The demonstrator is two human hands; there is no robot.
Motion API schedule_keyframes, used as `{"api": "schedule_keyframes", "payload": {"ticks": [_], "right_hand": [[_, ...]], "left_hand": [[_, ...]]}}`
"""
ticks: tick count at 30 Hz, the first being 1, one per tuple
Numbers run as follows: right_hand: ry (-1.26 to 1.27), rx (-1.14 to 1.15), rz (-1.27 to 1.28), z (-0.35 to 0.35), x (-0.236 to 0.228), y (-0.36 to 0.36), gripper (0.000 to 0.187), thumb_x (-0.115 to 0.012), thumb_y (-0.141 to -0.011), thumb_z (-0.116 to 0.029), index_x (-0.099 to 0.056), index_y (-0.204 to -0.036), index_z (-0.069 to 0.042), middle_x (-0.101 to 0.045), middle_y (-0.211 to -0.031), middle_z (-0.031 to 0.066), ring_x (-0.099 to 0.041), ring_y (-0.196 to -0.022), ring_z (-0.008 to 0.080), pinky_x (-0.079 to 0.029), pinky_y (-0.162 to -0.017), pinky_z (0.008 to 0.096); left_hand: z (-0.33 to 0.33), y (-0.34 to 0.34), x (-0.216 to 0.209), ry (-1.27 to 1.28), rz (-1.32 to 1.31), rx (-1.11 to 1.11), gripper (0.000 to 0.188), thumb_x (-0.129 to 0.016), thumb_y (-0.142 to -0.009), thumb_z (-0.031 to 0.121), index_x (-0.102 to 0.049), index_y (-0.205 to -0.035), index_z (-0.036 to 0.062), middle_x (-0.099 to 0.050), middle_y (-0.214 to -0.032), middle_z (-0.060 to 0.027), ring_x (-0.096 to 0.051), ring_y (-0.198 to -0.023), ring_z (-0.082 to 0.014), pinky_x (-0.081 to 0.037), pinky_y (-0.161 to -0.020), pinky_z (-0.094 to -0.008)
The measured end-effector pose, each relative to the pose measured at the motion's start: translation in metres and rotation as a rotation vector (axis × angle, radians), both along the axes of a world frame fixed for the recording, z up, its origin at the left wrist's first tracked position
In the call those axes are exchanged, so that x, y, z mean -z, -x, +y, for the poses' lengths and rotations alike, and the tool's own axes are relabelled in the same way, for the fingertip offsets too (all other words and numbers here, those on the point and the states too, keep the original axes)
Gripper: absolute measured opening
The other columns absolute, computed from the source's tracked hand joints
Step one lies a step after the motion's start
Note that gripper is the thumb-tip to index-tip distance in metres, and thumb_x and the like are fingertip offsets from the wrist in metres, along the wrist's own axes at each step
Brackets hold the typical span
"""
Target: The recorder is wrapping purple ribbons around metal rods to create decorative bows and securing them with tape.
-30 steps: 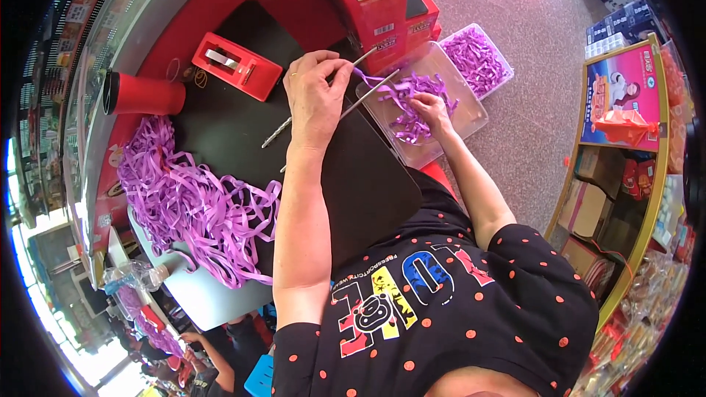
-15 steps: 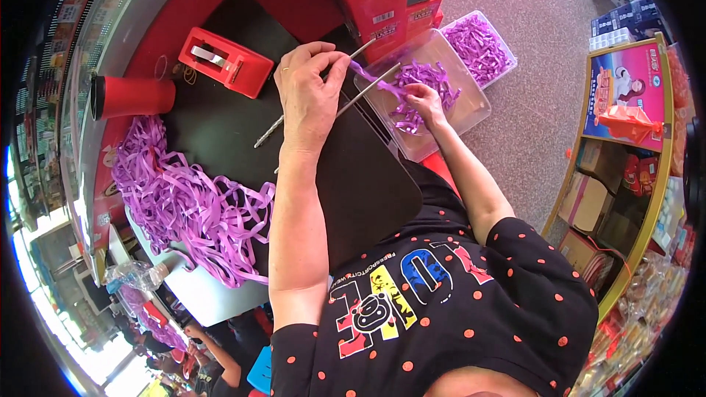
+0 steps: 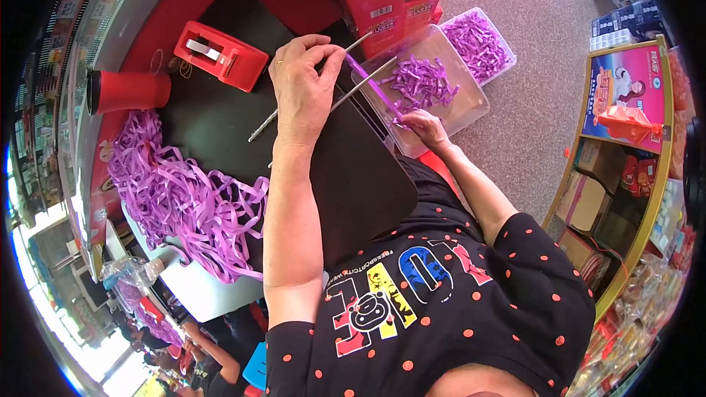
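A purple ribbon (image 3: 379, 93) stretches, nearly straight, between my two hands. My left hand (image 3: 305, 81) is closed, pinching its upper end between thumb and forefinger. The other end is in the closed fingers of my right hand (image 3: 426, 130), over the near edge of a clear plastic bin (image 3: 471, 106). Several short purple ribbon pieces (image 3: 423, 82) lie in that bin. Two slender metal rods (image 3: 364, 84) run slantwise under my left hand; whether it grips them is hidden. A heap of long purple ribbons (image 3: 191, 198) spreads over the left of the dark tabletop (image 3: 353, 184).
A red tape dispenser (image 3: 220, 56) and a red cup (image 3: 132, 93) stand at the far left. Red boxes (image 3: 379, 0) rise behind the bin. A second bin of purple pieces (image 3: 478, 45) sits farther right. A shelf (image 3: 625, 176) borders the floor at right.
My right hand has moved nearer to me, from above the ribbon pieces to the bin's near edge. The ribbon between my hands is now longer and straighter.
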State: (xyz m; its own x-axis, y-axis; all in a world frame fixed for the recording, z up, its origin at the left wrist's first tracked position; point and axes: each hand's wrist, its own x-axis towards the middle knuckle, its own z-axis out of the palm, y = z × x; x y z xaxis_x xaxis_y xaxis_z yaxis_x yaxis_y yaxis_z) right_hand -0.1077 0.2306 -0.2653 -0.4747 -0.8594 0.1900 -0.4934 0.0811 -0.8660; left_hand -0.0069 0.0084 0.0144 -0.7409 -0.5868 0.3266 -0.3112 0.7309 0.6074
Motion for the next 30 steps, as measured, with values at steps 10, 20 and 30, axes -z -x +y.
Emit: {"api": "schedule_keyframes", "payload": {"ticks": [10,20,30], "right_hand": [[0.005,0.034,0.274,0.087,-0.085,-0.032,0.019,-0.076,-0.070,-0.015,-0.070,-0.088,-0.011,-0.064,-0.107,0.0069,-0.055,-0.102,0.0257,-0.045,-0.086,0.0400],[0.133,-0.109,0.196,0.127,-0.205,-0.064,0.022,-0.079,-0.062,-0.005,-0.067,-0.079,-0.008,-0.069,-0.090,0.0043,-0.060,-0.076,0.0224,-0.047,-0.070,0.0320],[0.062,0.073,0.161,0.142,-0.232,-0.087,0.038,-0.069,-0.068,0.004,-0.066,-0.105,-0.004,-0.070,-0.084,0.0053,-0.059,-0.069,0.0234,-0.047,-0.070,0.0321]], "left_hand": [[-0.003,-0.002,0.004,-0.004,0.016,0.004,0.017,-0.064,-0.083,0.022,-0.072,-0.086,0.0069,-0.062,-0.106,-0.0049,-0.051,-0.108,-0.0256,-0.034,-0.097,-0.0391],[-0.008,-0.005,0.008,0.035,-0.018,0.015,0.019,-0.063,-0.084,0.024,-0.073,-0.090,0.0079,-0.061,-0.114,-0.0070,-0.049,-0.112,-0.0278,-0.034,-0.098,-0.0412],[-0.012,-0.004,0.015,0.049,0.009,0.004,0.017,-0.063,-0.082,0.021,-0.073,-0.085,0.0079,-0.061,-0.112,-0.0079,-0.049,-0.113,-0.0285,-0.035,-0.098,-0.0416]]}}
